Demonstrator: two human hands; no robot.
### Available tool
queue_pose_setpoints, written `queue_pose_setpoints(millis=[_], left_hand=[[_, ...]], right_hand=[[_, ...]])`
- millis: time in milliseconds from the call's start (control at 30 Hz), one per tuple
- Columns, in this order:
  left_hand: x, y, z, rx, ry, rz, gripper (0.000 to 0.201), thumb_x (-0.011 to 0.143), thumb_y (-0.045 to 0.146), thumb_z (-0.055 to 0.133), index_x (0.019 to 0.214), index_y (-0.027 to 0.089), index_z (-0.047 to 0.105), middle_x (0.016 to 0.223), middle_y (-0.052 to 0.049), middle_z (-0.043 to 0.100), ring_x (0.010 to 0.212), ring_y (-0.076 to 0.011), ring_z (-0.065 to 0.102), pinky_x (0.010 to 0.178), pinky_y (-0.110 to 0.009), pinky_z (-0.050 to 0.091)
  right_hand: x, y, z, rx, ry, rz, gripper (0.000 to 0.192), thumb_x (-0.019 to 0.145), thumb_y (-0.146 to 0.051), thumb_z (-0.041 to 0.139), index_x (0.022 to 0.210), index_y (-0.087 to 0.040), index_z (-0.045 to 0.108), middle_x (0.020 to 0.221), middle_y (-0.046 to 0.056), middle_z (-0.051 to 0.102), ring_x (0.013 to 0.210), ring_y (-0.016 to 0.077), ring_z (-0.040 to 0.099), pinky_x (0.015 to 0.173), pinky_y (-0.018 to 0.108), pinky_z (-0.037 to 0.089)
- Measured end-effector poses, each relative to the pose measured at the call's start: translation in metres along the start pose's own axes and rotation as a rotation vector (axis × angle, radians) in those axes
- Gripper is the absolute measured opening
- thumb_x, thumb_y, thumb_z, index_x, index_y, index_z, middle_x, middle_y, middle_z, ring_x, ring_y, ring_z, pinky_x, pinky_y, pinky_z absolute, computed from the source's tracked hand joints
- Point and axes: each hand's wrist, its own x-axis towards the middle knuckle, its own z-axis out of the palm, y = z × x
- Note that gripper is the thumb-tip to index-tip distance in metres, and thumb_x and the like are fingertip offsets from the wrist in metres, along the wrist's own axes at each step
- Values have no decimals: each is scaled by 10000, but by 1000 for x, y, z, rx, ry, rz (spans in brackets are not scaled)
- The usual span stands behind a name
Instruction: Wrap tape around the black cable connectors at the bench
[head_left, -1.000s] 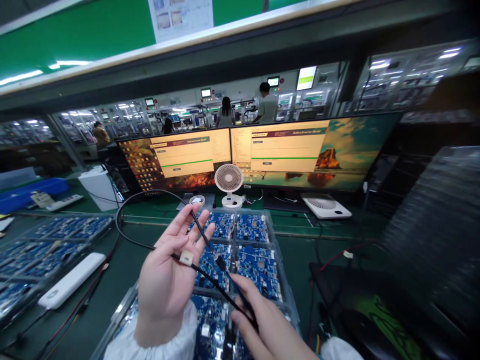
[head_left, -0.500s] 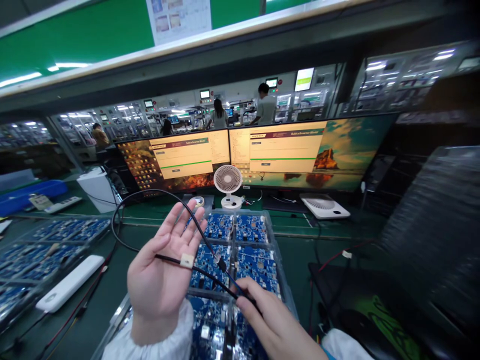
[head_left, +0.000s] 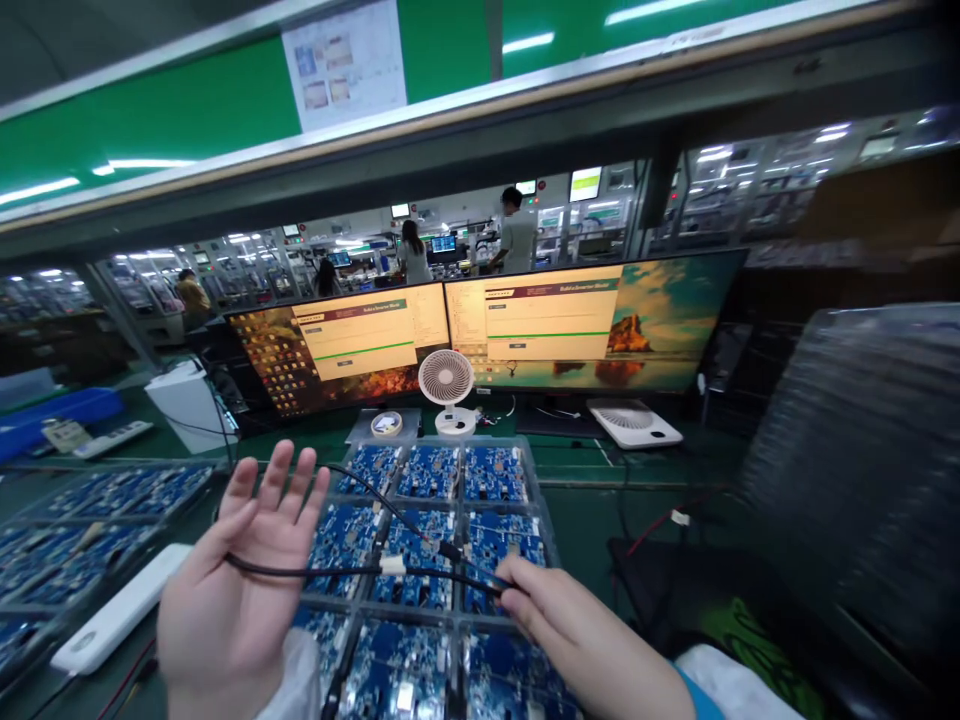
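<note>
A black cable (head_left: 315,573) with a white label (head_left: 392,566) stretches between my hands above a tray of blue circuit boards (head_left: 420,465). My left hand (head_left: 247,570) is palm up with its fingers spread; the cable lies against it near the thumb. Part of the cable loop passes behind that hand and is hidden. Between finger and thumb, my right hand (head_left: 544,605) pinches the cable. A small black connector (head_left: 450,552) on a thinner stretch of the cable sits just left of the right fingertips.
Beyond the tray stand a small white fan (head_left: 446,378), two monitors (head_left: 551,325) and a roll of tape (head_left: 386,424). A white bar-shaped device (head_left: 120,610) lies at left beside another board tray (head_left: 142,490). Stacked clear trays (head_left: 847,430) rise at right.
My left hand has moved left and down, away from my right hand, and a longer straight stretch of cable shows between them. The right hand still pinches the cable. The view has shifted slightly.
</note>
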Motion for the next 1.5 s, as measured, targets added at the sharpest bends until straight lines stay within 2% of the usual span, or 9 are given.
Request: queue_pose_setpoints(millis=[167,500,700,767,867,967,1133,1300,1500], left_hand=[[14,8,-11,358,-23,-166,270,816,87,615,1043,209,697,1074,-75,749,976,-226,711,819,-284,605],[35,18,-33,637,-98,-142,289,699,91,764,969,179,712,935,-90,776,827,-211,735,719,-218,587],[23,5,-41,1050,6,293,351,666,361,757,983,225,688,1075,-70,695,1072,-302,608,992,-407,430],[-2,-16,-40,1146,-175,285,252,722,435,697,880,240,723,956,-63,706,955,-290,625,923,-405,450],[-45,-64,-30,873,-601,-300,307,706,499,729,825,219,759,802,-71,734,782,-254,663,763,-368,502],[-69,-109,-11,492,-418,-731,417,594,398,855,925,168,748,967,-129,766,906,-285,692,755,-362,503],[-61,-127,32,65,-148,-706,38,811,164,690,830,131,695,902,-114,754,881,-228,697,848,-362,505],[-23,-121,66,-11,-103,-667,114,908,102,545,934,126,654,1082,-143,717,986,-233,684,830,-341,532],[29,-152,97,-50,-107,-681,191,920,2,463,935,113,618,791,-28,667,695,-118,672,722,-276,559]], right_hand=[[1,10,-17,-32,66,-10,216,986,-285,358,890,-230,544,835,30,634,780,203,583,703,301,433],[0,16,-30,-49,171,-29,210,985,-251,342,866,-226,514,798,30,653,736,202,609,663,284,417],[4,20,-24,-64,187,-30,219,976,-262,328,876,-230,521,795,44,664,730,218,622,655,292,412],[6,23,-23,-60,186,-35,218,972,-267,328,877,-231,521,797,49,666,729,222,626,654,295,416],[8,29,-19,-49,189,-45,223,968,-264,319,894,-232,527,811,54,676,746,223,639,665,293,429],[11,31,-12,-32,193,-51,232,961,-233,310,952,-230,542,833,59,694,794,220,665,692,286,442],[14,25,-3,12,174,-93,274,957,-247,309,1069,-230,559,965,80,719,900,220,682,731,270,464],[11,28,-16,7,250,-31,276,975,-298,255,954,-234,522,849,75,685,761,234,651,661,294,437],[11,58,-40,-19,371,65,209,962,-276,319,827,-247,475,750,29,636,697,220,615,633,291,390]])
